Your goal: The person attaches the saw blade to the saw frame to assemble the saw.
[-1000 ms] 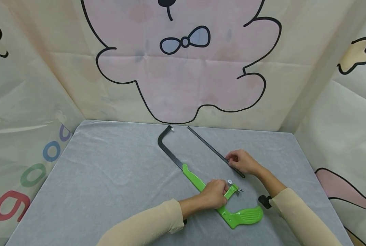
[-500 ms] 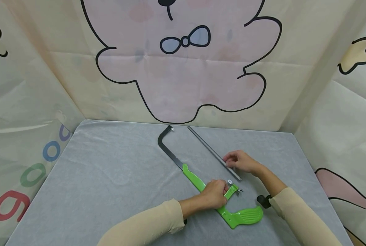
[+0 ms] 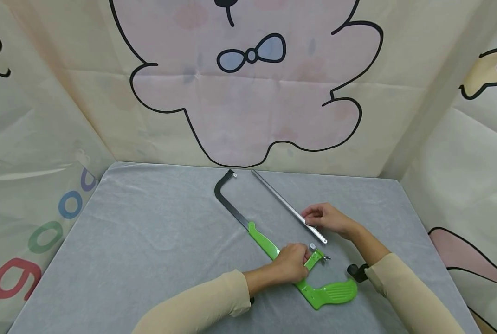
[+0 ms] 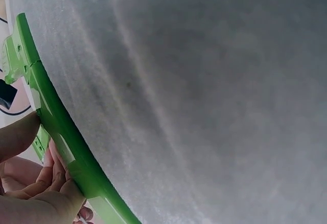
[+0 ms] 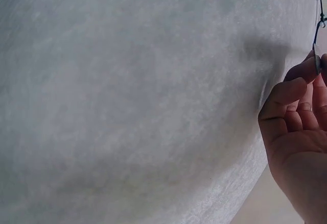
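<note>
A hacksaw frame lies diagonally on the table, its green handle (image 3: 336,294) toward me and its black bow (image 3: 228,204) curving away to the back. My left hand (image 3: 289,263) grips the green middle part, close to the blade bracket (image 3: 315,258) with its wing nut. In the left wrist view, the thumb and fingers curl round the green frame (image 4: 61,127). To the right of the bow, a long silver hacksaw blade (image 3: 281,199) slants parallel to the frame. My right hand (image 3: 326,219) pinches it near its near end, where a small hole shows.
Grey cloth covers the table (image 3: 156,241), whose far edge meets a hanging sheet (image 3: 248,120) printed with a cartoon figure. Side sheets stand at left and right. A black wrist device (image 3: 358,272) sits by the right sleeve.
The blade has turned in my right hand, its visible side going from dark to bright silver. Its near end has shifted slightly left. My left hand and the hacksaw frame stay put.
</note>
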Tool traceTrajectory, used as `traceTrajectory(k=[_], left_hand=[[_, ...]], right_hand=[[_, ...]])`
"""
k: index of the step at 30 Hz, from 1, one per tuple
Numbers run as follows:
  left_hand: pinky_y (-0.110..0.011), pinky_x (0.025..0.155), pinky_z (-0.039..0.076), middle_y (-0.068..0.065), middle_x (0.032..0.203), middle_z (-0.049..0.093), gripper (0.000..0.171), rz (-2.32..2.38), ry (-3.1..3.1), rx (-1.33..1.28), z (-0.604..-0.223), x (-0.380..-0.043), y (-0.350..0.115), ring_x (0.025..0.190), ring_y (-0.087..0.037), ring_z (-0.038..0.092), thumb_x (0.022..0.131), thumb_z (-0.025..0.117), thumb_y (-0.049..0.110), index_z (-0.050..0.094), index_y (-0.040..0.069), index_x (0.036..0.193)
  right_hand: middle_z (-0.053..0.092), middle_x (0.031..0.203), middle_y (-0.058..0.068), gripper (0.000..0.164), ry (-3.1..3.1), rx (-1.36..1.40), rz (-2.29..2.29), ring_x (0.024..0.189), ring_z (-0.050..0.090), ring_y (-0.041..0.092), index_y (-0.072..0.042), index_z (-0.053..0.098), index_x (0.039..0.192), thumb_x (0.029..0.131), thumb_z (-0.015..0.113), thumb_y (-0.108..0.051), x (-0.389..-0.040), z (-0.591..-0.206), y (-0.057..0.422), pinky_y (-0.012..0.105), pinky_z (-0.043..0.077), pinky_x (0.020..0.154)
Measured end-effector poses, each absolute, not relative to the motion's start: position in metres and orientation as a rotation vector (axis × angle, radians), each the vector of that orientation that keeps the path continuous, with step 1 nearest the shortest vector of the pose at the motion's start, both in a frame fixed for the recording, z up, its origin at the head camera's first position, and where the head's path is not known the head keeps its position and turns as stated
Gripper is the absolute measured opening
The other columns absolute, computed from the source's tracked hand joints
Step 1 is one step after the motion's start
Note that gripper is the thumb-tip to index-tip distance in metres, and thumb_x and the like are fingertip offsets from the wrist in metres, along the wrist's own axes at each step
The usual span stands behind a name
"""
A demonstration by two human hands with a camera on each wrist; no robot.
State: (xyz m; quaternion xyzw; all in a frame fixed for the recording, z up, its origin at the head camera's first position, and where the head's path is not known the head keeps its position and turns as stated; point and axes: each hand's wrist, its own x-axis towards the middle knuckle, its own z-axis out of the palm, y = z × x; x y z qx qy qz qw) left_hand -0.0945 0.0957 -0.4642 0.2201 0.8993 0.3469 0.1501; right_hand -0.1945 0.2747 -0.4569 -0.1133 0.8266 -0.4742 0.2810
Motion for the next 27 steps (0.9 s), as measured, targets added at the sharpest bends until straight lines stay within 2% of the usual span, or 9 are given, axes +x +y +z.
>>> traceTrajectory(k=[8,20,27], left_hand=[[-0.017,0.05,0.034,0.011,0.061,0.045,0.022,0.995,2.586,0.652,-0.463,-0.095,0.096,0.056,-0.005,0.044,0.06,0.067,-0.001,0.06,0.013,0.075],[-0.017,0.049,0.032,0.011,0.06,0.043,0.021,1.002,2.594,0.705,-0.465,-0.096,0.095,0.056,-0.005,0.042,0.059,0.067,-0.001,0.058,0.012,0.073],[-0.017,0.05,0.033,0.01,0.061,0.044,0.021,0.978,2.601,0.702,-0.464,-0.095,0.095,0.057,-0.004,0.043,0.06,0.067,0.0,0.058,0.012,0.074]], right_hand=[[0.063,0.099,0.021,0.036,2.139,-0.304,-1.347,0.076,0.056,0.012,0.006,0.056,0.114,0.087,0.062,-0.017,-0.194,-0.454,0.272,0.03,0.049,0.068],[0.062,0.097,0.022,0.031,2.091,-0.362,-1.345,0.072,0.055,0.011,0.007,0.056,0.113,0.089,0.059,-0.012,-0.189,-0.45,0.257,0.029,0.047,0.063],[0.064,0.095,0.018,0.03,2.093,-0.356,-1.343,0.072,0.055,0.011,0.006,0.057,0.112,0.088,0.06,-0.013,-0.19,-0.454,0.253,0.03,0.047,0.063]])
